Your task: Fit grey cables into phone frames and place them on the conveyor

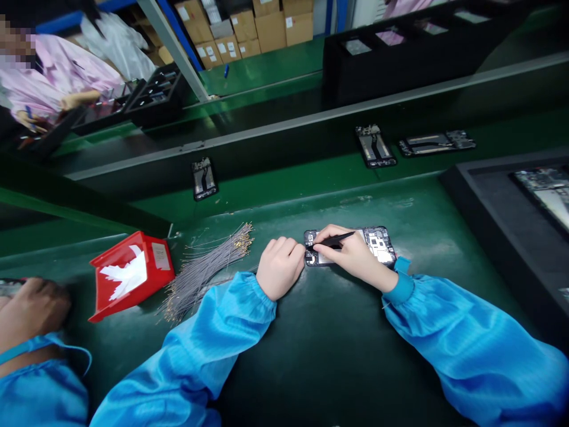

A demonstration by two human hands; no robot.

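An opened smartphone [379, 244], its circuit boards bare, lies flat and lengthwise on the green bench in front of me. My right hand [351, 255] is over the middle of it, closed around black tweezers [336, 238] whose tip points down at the phone's left end. Curled fingers of my left hand [280, 267] meet that same left end; what they pinch, if anything, is hidden. Left of this hand lies a bundle of thin grey cables [208, 270] with gold-coloured ends.
A red bin [164, 261] with white strips stands beyond the cables. At far left is a co-worker's hand [38, 305]. Three more opened phones, one a smartphone [205, 179], lie along the back ledge. A black tray [471, 207] is at right. Another person sits across.
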